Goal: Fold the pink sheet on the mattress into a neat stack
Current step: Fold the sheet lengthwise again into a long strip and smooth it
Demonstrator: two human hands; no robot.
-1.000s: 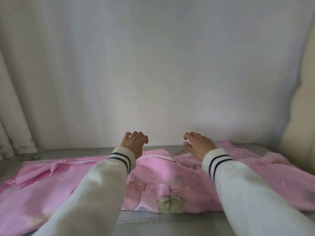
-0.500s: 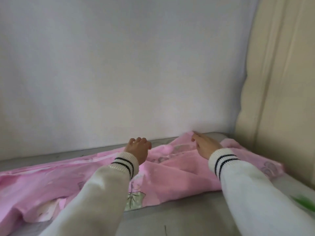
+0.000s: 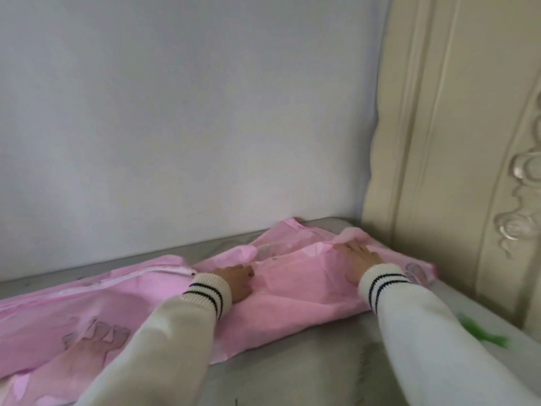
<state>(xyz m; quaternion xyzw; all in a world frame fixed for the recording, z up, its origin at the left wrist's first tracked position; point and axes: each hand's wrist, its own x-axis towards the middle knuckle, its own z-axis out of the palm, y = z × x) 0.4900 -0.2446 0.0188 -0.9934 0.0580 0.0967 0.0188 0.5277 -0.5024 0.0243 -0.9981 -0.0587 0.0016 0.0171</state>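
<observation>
The pink sheet point(image 3: 292, 291) lies crumpled along the far side of the grey mattress point(image 3: 307, 364), running from the lower left to the headboard at the right. It has printed figures and a white zip seam at its far edge. My left hand point(image 3: 235, 281) rests palm down on the sheet near its middle, fingers curled. My right hand point(image 3: 355, 256) lies flat on the sheet's right end, fingers spread and pressing a raised fold. Both arms wear white sleeves with black-striped cuffs.
A white wall point(image 3: 190, 118) stands directly behind the mattress. A cream carved headboard point(image 3: 453, 148) rises at the right, close to the sheet's end. A green blurred patch point(image 3: 480, 332) lies on the mattress by my right sleeve.
The view has swung right, bringing the headboard in. Both hands moved right along the sheet and came down flat on it; the right hand now presses its right end.
</observation>
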